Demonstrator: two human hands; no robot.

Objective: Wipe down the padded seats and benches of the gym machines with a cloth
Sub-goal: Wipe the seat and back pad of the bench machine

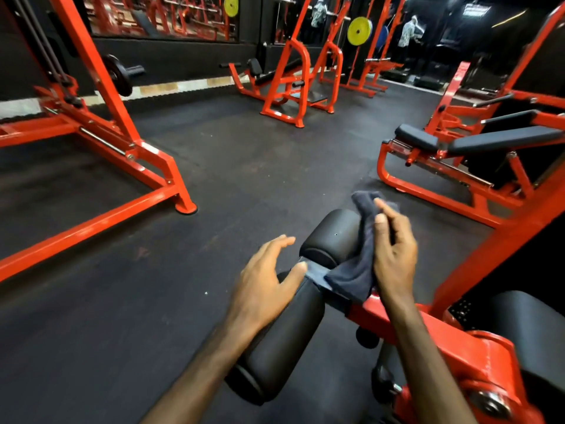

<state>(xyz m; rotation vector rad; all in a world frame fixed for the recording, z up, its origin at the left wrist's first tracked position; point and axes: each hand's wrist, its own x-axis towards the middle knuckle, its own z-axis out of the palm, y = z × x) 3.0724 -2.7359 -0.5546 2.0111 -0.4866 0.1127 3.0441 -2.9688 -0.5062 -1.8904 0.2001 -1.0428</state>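
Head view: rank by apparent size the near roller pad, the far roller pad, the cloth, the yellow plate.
1. near roller pad, nearness inflates it
2. cloth and far roller pad, look alike, unranked
3. yellow plate, far off

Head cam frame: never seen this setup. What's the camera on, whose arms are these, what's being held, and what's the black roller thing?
There is no robot here. The single picture comes from a wide-angle camera worn on a person's head, looking forward and down, so the two bare arms are the wearer's own. The right hand pinches a dark cloth, which drapes down over the metal bar between two black padded rollers: the far roller pad and the near roller pad. Both belong to an orange-framed gym machine. The left hand is open, fingers spread, over the near roller's far end; I cannot tell whether it touches. Beyond, on the dark rubber floor, stand more orange machines, including a padded bench.
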